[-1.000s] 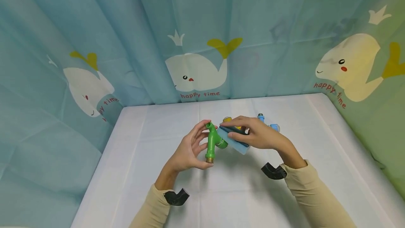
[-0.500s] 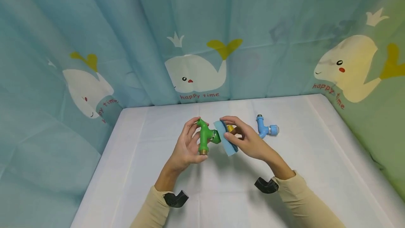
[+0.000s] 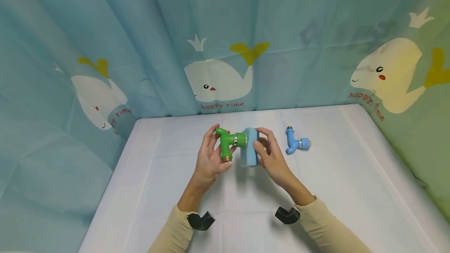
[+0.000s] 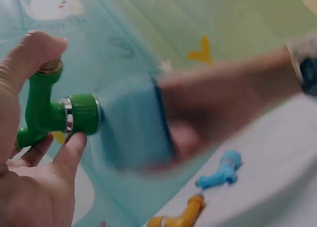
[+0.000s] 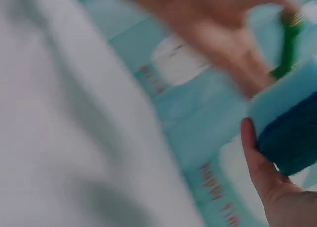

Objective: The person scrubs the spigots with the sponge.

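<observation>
My left hand [image 3: 209,161] holds a green faucet [image 3: 226,143] above the table, thumb at its brass threaded end and fingers at the spout side. The faucet's ribbed knob [image 4: 85,113] points right. Against or very near the knob's end face is the light blue side of a sponge [image 3: 249,147]. My right hand [image 3: 272,159] grips that sponge from its dark blue scouring side [image 5: 292,133], thumb in front and fingers behind. In the left wrist view the sponge and right hand are blurred.
A blue faucet [image 3: 294,143] lies on the white table [image 3: 337,159] to the right. An orange-yellow faucet [image 4: 181,217] lies near it, mostly hidden behind my right hand in the head view. A blue-green whale-print curtain [image 3: 225,18] stands behind the table.
The green faucet has turned so its knob faces right, and rose slightly. The sponge moved left and swung from slanted to upright at the knob's end, uncovering the blue faucet.
</observation>
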A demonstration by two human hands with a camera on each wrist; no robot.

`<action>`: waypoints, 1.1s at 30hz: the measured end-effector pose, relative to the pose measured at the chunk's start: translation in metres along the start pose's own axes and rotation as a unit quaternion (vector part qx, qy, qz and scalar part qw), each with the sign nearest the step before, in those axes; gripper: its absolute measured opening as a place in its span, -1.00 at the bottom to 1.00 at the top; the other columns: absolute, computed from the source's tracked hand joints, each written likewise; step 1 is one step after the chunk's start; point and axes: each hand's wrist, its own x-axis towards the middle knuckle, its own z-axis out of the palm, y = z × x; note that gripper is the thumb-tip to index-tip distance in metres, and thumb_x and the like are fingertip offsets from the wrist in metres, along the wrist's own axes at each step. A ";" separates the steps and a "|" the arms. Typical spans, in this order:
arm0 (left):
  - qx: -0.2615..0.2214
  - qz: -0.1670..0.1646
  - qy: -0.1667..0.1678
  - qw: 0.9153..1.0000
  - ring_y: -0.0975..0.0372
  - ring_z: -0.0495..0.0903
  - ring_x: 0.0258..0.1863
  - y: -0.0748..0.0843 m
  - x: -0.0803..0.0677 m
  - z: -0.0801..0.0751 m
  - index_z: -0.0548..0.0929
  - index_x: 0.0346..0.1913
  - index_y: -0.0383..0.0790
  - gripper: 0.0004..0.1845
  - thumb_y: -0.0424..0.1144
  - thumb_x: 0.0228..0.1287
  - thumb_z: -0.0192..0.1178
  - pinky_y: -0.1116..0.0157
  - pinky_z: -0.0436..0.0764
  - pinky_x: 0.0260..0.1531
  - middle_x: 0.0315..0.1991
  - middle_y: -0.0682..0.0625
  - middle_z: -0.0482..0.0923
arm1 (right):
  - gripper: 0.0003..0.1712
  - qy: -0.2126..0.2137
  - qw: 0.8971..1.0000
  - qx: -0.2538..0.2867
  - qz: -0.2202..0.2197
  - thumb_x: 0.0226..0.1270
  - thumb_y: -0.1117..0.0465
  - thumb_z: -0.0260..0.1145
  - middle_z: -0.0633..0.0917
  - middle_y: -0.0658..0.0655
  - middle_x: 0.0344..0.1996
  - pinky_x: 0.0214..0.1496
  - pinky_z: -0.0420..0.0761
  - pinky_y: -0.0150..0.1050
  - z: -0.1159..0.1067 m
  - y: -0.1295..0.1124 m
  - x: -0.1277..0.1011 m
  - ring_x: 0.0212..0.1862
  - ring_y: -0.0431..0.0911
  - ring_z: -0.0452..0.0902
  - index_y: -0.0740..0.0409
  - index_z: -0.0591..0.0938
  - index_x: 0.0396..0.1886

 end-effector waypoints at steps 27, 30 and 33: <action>0.498 -0.009 -0.049 0.866 0.10 0.48 0.17 -0.005 -0.006 -0.020 0.25 0.53 -0.15 0.17 -0.16 -0.20 0.71 -0.08 0.68 0.00 0.33 -0.07 0.40 | -0.44 0.029 0.997 -0.069 -0.032 0.65 0.15 0.13 0.40 0.37 0.36 0.05 0.69 0.21 -0.015 -0.005 0.002 0.15 0.32 0.51 -0.09 0.26 0.53; 0.514 -0.006 -0.076 0.854 0.14 0.48 0.12 -0.008 -0.007 -0.022 0.32 0.51 -0.14 0.11 -0.13 -0.17 0.69 -0.04 0.67 -0.01 0.27 -0.04 0.46 | -0.45 0.024 0.996 -0.072 -0.036 0.65 0.15 0.13 0.42 0.37 0.35 0.03 0.70 0.15 -0.016 -0.008 -0.001 0.10 0.32 0.54 -0.10 0.27 0.53; 0.465 -0.019 -0.079 0.881 0.15 0.50 0.10 -0.013 -0.011 -0.024 0.37 0.48 -0.14 0.02 -0.19 -0.11 0.65 -0.02 0.66 0.02 0.22 -0.02 0.52 | -0.44 0.025 0.996 -0.070 -0.041 0.66 0.14 0.12 0.42 0.37 0.37 0.03 0.70 0.06 -0.018 -0.011 -0.003 0.12 0.30 0.53 -0.09 0.26 0.55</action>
